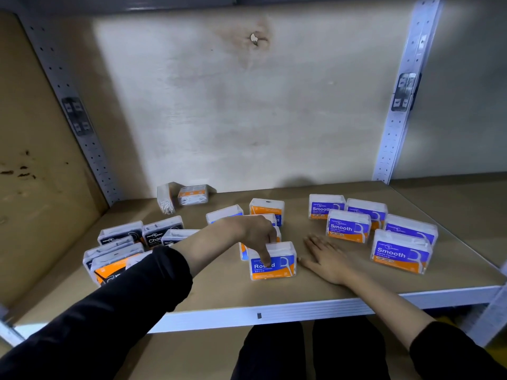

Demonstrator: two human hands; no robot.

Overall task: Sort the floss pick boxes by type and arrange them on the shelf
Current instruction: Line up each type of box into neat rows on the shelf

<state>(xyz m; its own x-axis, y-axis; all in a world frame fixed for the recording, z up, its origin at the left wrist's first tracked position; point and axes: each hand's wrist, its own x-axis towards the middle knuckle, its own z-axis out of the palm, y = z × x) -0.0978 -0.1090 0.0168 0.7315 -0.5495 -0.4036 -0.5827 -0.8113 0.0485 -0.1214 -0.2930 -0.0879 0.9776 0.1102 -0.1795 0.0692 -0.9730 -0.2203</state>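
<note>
A blue and orange "Round" floss pick box (282, 266) stands upright near the middle front of the shelf board (233, 293). My left hand (253, 231) reaches over it, thumb on its front face and fingers behind its top. My right hand (326, 259) lies flat and open on the board just right of that box. More Round boxes (267, 208) stand behind my left hand, partly hidden. Several purple "Smooth" boxes (347, 227) cluster at the right. Black "Charcoal" boxes (162, 233) crowd the left, partly hidden by my left sleeve.
Two more boxes sit at the back left, one lying flat (192, 194) and a clear one (166, 198) tilted against it. Perforated metal uprights (397, 119) frame the bay. A white rail (274, 314) edges the shelf front. A stained wall closes the back.
</note>
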